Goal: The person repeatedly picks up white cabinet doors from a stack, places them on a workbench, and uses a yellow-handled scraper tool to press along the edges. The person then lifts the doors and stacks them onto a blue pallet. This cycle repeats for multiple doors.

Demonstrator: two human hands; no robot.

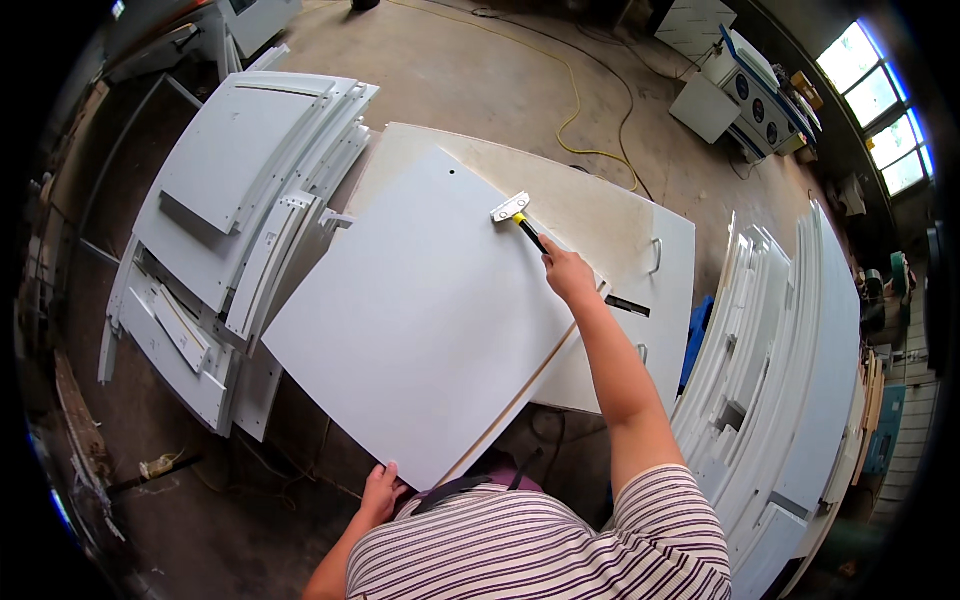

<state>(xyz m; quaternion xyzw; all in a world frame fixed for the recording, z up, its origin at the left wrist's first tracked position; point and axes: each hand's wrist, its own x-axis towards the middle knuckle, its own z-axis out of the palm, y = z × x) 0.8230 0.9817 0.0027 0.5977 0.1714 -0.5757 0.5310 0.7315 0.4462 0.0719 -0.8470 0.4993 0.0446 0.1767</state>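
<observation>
Between left fingers [381, 480], white panel [420, 320] with dark dot [452, 172]; within curled right fingers [553, 257], black-handled scraper [519, 216].

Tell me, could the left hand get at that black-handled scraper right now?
Probably not easily: the left hand is at the near edge of the white panel, while the black-handled scraper is across it, gripped by the right hand.

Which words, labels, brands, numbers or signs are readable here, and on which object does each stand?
No readable text anywhere.
White panel: no lettering visible.
Scraper: any marking is too small to read.
Cabinet with three dark discs: any marking is too small and blurred.
</observation>
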